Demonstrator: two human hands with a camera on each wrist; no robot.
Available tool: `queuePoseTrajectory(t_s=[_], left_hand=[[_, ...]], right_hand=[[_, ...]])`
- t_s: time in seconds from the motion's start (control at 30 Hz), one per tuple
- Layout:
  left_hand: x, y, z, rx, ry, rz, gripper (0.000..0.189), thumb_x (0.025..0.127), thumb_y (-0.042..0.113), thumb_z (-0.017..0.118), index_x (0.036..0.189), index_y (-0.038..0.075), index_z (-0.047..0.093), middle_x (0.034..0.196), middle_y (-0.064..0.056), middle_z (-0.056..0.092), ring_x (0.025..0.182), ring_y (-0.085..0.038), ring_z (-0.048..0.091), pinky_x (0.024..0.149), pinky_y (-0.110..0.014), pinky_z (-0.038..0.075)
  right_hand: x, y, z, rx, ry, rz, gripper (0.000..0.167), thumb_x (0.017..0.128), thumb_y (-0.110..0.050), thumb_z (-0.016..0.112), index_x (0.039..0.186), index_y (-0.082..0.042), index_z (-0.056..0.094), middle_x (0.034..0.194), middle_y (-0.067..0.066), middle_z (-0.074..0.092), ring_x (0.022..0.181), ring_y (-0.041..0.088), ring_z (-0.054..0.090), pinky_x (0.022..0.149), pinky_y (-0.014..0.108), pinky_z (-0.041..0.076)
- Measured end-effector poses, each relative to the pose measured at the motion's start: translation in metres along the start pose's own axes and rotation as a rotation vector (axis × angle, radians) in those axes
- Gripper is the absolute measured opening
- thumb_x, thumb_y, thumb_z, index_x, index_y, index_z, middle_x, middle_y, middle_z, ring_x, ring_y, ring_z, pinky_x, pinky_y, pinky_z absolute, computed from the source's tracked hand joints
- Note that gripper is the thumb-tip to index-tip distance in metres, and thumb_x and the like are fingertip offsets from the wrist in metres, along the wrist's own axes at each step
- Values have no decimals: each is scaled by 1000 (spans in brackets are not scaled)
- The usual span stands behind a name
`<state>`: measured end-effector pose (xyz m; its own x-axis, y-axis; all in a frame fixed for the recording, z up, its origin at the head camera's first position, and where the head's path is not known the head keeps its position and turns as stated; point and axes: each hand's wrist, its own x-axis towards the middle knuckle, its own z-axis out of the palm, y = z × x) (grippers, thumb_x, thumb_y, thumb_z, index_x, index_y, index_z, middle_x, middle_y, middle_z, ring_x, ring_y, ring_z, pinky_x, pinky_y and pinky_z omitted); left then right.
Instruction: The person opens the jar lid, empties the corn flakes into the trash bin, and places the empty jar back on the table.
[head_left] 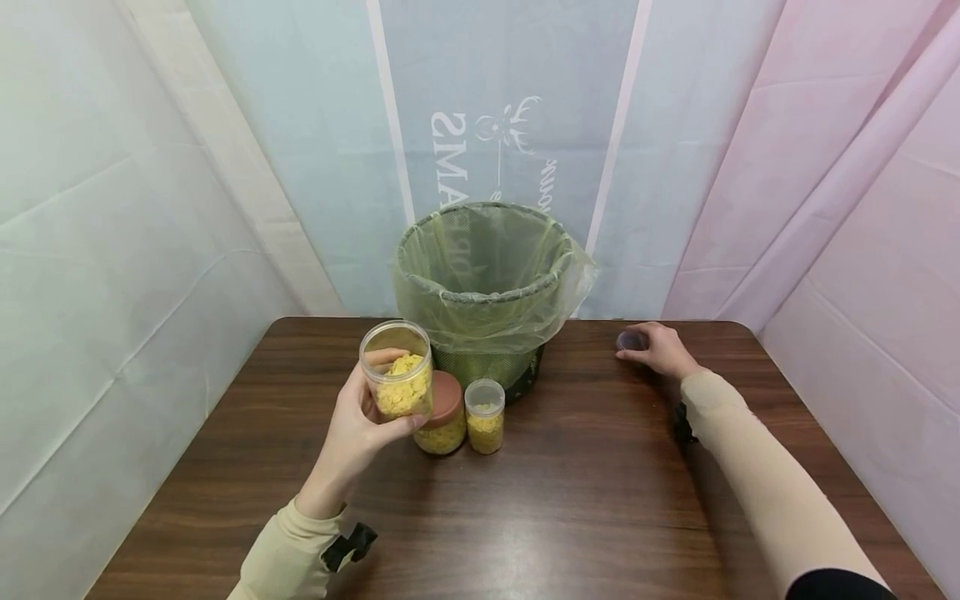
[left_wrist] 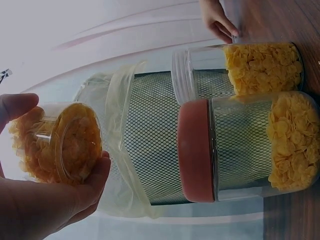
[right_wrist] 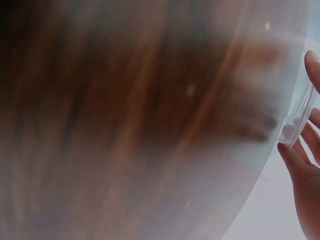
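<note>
My left hand (head_left: pixel 367 412) grips a clear plastic jar (head_left: pixel 397 379) partly filled with yellow flakes, its mouth uncovered and tipped a little. In the left wrist view the jar (left_wrist: pixel 62 142) lies between thumb and fingers. Far to the right, over the back of the table, my right hand (head_left: pixel 660 348) pinches a clear round lid (head_left: pixel 632 340) by its rim; the lid (right_wrist: pixel 299 117) shows edge-on in the right wrist view. Just beyond the held jar stand a jar with a reddish-brown lid (head_left: pixel 447 398) and a smaller clear-lidded jar (head_left: pixel 485 417), both with yellow flakes inside.
A mesh bin (head_left: pixel 487 367) lined with a thin greenish bag (head_left: pixel 480 321) stands behind the jars at the table's back edge. The brown wooden table (head_left: pixel 540 517) is bounded by hanging cloth (head_left: pixel 300 125) at the back and both sides.
</note>
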<state>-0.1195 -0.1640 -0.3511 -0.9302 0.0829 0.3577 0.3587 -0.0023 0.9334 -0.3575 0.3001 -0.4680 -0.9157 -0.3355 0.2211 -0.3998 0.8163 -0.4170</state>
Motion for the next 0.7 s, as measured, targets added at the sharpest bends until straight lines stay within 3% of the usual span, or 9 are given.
queuePoseTrajectory(t_s=[0.27,0.7], left_hand=[[-1,0,1,-34,-11,12,73,67,-19,68,131,2,41,125,-12,50,110,-15,56,87,-25,50],[2,0,0,-12,-12,8,73,67,-18,69,132,3,42,126,-11,50,112,-15,55,88,-25,50]], right_hand=[[-1,7,1,-22,-13,-8,62,81,-32,75,124,8,56,121,31,54,110,46,51,92,58,41],[3,14,2,-29,-34,-40,61,81,-29,75,125,9,55,119,31,55,108,45,52,90,57,42]])
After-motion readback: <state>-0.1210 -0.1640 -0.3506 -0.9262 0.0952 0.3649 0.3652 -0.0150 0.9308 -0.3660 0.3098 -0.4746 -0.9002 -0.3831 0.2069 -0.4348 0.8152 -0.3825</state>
